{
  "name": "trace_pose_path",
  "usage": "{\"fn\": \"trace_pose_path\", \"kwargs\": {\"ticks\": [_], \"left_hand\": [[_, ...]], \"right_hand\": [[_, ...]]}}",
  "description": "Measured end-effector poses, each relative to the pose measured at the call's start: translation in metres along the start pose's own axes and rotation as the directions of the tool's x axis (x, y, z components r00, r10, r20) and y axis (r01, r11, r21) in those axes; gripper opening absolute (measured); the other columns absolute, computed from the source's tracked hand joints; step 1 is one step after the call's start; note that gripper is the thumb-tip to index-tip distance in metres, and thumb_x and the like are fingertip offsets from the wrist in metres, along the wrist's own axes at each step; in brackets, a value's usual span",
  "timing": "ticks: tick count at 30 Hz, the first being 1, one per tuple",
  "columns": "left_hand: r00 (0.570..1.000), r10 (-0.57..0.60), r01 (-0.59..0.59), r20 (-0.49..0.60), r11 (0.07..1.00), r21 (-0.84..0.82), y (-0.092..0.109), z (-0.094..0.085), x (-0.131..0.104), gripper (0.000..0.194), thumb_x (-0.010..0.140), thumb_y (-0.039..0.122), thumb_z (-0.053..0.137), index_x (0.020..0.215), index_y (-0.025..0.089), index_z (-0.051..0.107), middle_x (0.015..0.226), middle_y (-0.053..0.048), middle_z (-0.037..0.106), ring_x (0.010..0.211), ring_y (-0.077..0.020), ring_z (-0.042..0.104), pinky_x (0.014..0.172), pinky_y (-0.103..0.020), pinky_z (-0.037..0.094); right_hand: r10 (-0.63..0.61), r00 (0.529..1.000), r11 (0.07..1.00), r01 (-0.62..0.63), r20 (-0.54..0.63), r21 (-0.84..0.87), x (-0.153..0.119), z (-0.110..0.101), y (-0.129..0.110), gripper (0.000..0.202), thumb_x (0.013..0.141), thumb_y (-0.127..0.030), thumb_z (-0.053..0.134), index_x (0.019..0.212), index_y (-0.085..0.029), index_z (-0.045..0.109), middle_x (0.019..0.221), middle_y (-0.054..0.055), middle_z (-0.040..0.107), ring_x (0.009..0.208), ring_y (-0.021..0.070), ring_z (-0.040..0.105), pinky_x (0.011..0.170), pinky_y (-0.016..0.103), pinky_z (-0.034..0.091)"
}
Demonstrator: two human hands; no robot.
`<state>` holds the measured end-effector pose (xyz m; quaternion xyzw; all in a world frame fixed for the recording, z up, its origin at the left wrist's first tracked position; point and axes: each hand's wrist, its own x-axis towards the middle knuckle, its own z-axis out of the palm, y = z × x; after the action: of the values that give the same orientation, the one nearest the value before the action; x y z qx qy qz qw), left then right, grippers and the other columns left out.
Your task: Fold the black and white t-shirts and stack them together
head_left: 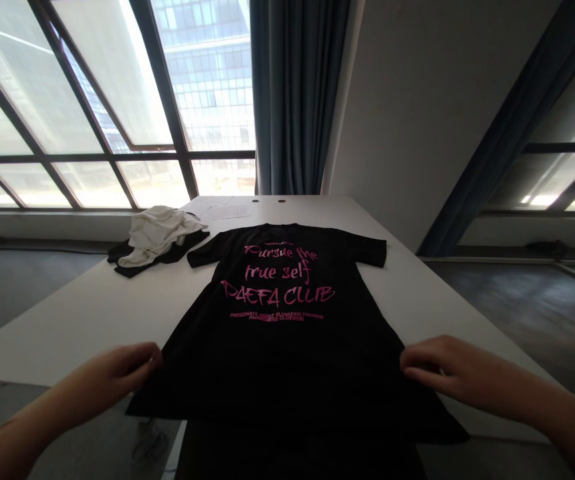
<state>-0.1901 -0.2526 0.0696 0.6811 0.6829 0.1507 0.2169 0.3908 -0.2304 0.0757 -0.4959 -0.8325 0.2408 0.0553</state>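
A black T-shirt (277, 360) with pink lettering lies spread on a white table, its collar toward the far end and its hem hanging over the near edge. My left hand (134, 367) pinches the shirt's left side edge near the hem. On the opposite side, my right hand (430, 363) is closed on the right side edge at about the same height. Both short sleeves lie out to the sides.
A crumpled pile of white cloth (160, 233) and black cloth (187, 248) lies on the white table (82, 320) at the left. Behind it are papers (224, 211). A blue curtain (297, 100) and windows stand beyond.
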Motion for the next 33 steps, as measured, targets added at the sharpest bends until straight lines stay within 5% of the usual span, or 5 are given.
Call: {"fn": "trace_pose_path", "kwargs": {"ticks": [7, 11, 21, 26, 33], "left_hand": [[0.979, 0.161, -0.109, -0.126, 0.933, 0.342, 0.018, 0.033, 0.118, 0.058, 0.091, 0.053, 0.049, 0.141, 0.027, 0.063, 0.128, -0.011, 0.073, 0.118, -0.0326, 0.068, 0.103, -0.046, 0.051], [0.939, 0.336, -0.299, -0.072, 0.903, 0.309, 0.003, 0.048, 0.178, 0.061, 0.094, 0.054, 0.046, 0.143, 0.024, 0.065, 0.151, -0.009, 0.061, 0.136, -0.0302, 0.058, 0.119, -0.044, 0.043], [0.911, 0.309, -0.194, -0.274, 0.906, 0.376, -0.037, 0.041, 0.202, 0.044, 0.100, 0.051, 0.045, 0.123, 0.023, 0.071, 0.123, -0.010, 0.070, 0.115, -0.0299, 0.066, 0.108, -0.046, 0.050], [0.847, 0.451, -0.333, -0.281, 0.863, 0.381, -0.044, 0.031, 0.252, 0.053, 0.104, 0.049, 0.038, 0.142, 0.023, 0.063, 0.152, -0.010, 0.058, 0.140, -0.0282, 0.053, 0.122, -0.046, 0.038], [0.966, 0.165, -0.060, -0.197, 0.890, 0.452, -0.053, 0.024, 0.335, 0.063, 0.103, 0.052, 0.032, 0.152, 0.022, 0.058, 0.151, -0.009, 0.061, 0.140, -0.0289, 0.056, 0.116, -0.039, 0.043]], "right_hand": [[-0.089, 0.980, 0.985, 0.060, -0.176, -0.163, 0.110, 0.004, 0.020, 0.054, 0.095, -0.054, 0.055, 0.138, -0.025, 0.070, 0.149, 0.014, 0.061, 0.137, 0.0343, 0.058, 0.118, 0.050, 0.043], [0.043, 0.987, 0.975, -0.076, -0.158, -0.209, 0.158, 0.016, 0.066, 0.069, 0.099, -0.058, 0.043, 0.159, -0.023, 0.050, 0.170, 0.014, 0.036, 0.156, 0.0353, 0.035, 0.127, 0.056, 0.026], [0.009, 0.962, 0.972, -0.072, -0.271, -0.223, 0.173, 0.014, 0.133, 0.064, 0.103, -0.060, 0.033, 0.151, -0.026, 0.059, 0.161, 0.010, 0.051, 0.150, 0.0354, 0.045, 0.125, 0.061, 0.029], [-0.068, 0.824, 0.960, -0.100, -0.562, -0.263, 0.217, 0.002, 0.167, 0.053, 0.103, -0.050, 0.040, 0.133, -0.021, 0.072, 0.145, 0.016, 0.063, 0.138, 0.0349, 0.056, 0.120, 0.053, 0.041], [0.167, 0.776, 0.915, -0.351, -0.608, -0.197, 0.259, -0.027, 0.229, 0.046, 0.098, -0.045, 0.051, 0.132, -0.022, 0.072, 0.142, 0.014, 0.065, 0.132, 0.0339, 0.061, 0.113, 0.052, 0.049]]}}
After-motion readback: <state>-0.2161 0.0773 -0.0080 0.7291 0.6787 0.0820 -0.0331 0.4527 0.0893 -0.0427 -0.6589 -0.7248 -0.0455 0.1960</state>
